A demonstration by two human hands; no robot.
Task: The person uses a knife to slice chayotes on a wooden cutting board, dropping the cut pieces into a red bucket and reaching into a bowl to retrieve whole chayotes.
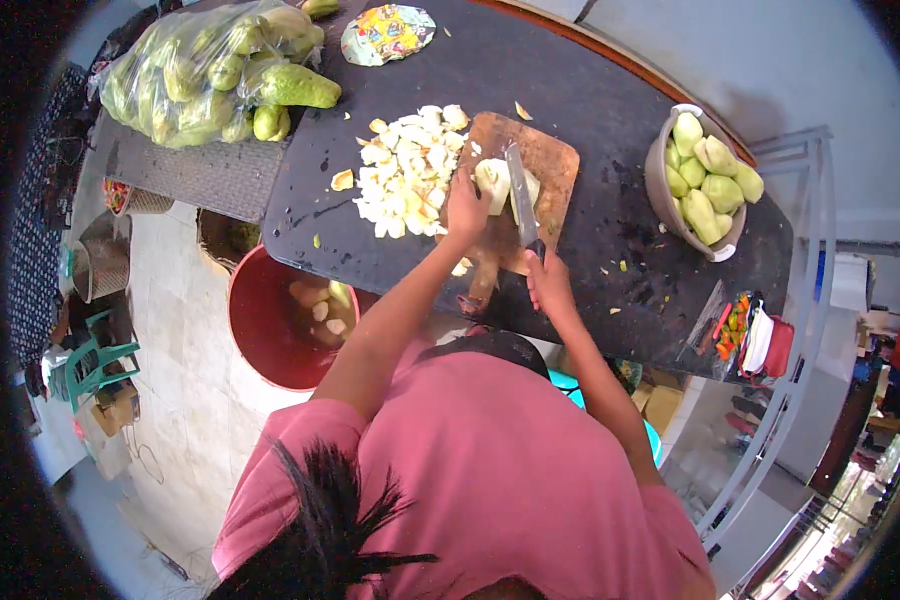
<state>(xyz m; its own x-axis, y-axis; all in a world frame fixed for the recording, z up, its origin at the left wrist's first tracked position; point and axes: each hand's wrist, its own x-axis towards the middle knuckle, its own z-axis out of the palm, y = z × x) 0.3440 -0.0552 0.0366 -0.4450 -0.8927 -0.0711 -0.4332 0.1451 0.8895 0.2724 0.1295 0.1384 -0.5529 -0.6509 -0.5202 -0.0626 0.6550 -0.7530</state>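
Note:
On a worn wooden cutting board [560,170] lie pieces of a peeled, pale green vegetable that looks like chayote [492,180]. My left hand [466,210] is closed against the left piece at the board's left side; its fingertips are partly hidden. A knife [518,190] with a broad metal blade points away from me over the pieces, its dark handle gripped in my right hand [550,283] at the board's near right edge. Left of the board, touching it, spreads a heap of cut pale chunks [405,175].
A grey basin [658,180] of peeled vegetables stands at right. A clear bag [160,85] of unpeeled ones lies far left, near a patterned cloth-like item [388,35]. Below the dark table [610,310], a red tub [260,330] holds pieces in liquid. Colourful small items [735,325] sit near the right edge.

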